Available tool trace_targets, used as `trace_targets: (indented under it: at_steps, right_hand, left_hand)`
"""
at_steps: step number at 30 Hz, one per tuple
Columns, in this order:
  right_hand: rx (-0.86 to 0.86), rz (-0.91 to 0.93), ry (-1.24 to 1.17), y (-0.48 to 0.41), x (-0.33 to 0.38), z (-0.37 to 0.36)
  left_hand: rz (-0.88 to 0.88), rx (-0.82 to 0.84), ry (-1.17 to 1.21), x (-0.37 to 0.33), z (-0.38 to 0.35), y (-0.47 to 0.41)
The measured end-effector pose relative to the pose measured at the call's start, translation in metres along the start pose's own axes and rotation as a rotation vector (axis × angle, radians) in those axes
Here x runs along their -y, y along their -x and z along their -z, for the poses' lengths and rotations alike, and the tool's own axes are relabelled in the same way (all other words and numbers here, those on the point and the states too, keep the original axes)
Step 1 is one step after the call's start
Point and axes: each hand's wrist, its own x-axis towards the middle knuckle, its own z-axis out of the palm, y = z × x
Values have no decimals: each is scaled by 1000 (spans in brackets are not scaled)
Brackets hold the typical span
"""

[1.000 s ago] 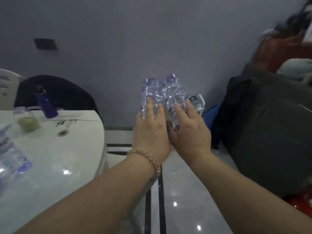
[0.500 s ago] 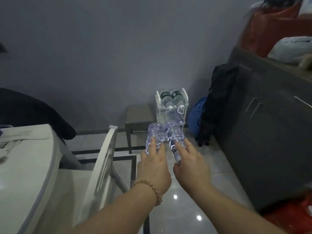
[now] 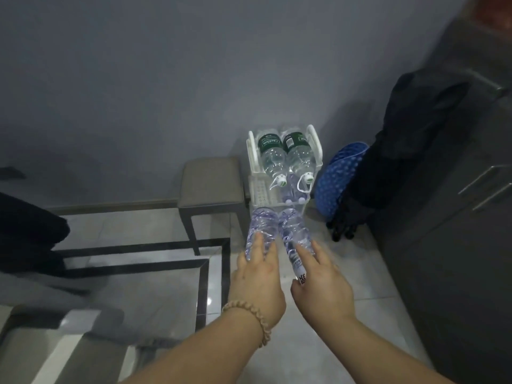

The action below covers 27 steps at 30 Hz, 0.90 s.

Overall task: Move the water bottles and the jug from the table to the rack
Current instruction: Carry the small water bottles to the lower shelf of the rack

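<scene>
A dark cloth [image 3: 27,231] hangs at the far left. Further right a grey stool [image 3: 210,184] stands on the tiled floor [image 3: 155,300] against the wall. The left hand [image 3: 256,284], with a bead bracelet [image 3: 249,314] on its wrist, has its fingers [image 3: 259,245] wrapped over the left bottle [image 3: 261,231]. Just beside it, the right hand [image 3: 322,289] grips the right bottle [image 3: 295,236], fingers [image 3: 304,253] curled over its body. Both clear bottles lie side by side in the air, bases pointing at the white rack [image 3: 256,189], close to its lower tier; whether they touch it I cannot tell. Two green-label bottles [image 3: 273,156] lie on the rack's top tier, caps toward the camera. Right of the rack sits a blue dotted thing [image 3: 338,176], then a black bag [image 3: 415,134] leaning on a dark cabinet [image 3: 457,245].
</scene>
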Motion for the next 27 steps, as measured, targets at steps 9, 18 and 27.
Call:
trace_targets:
  at_steps: [9,18,27]
  right_hand:
    - [188,73,-3,-123,-67,-68]
    - [166,136,2,-280,-137,-167]
    - [-81,171,-18,-394,-149,-301]
  left_hand:
    - [145,18,49,7,-75,-126]
    - [190,-91,109,34,-177,-293]
    - [76,-252,76,108,-276,-421]
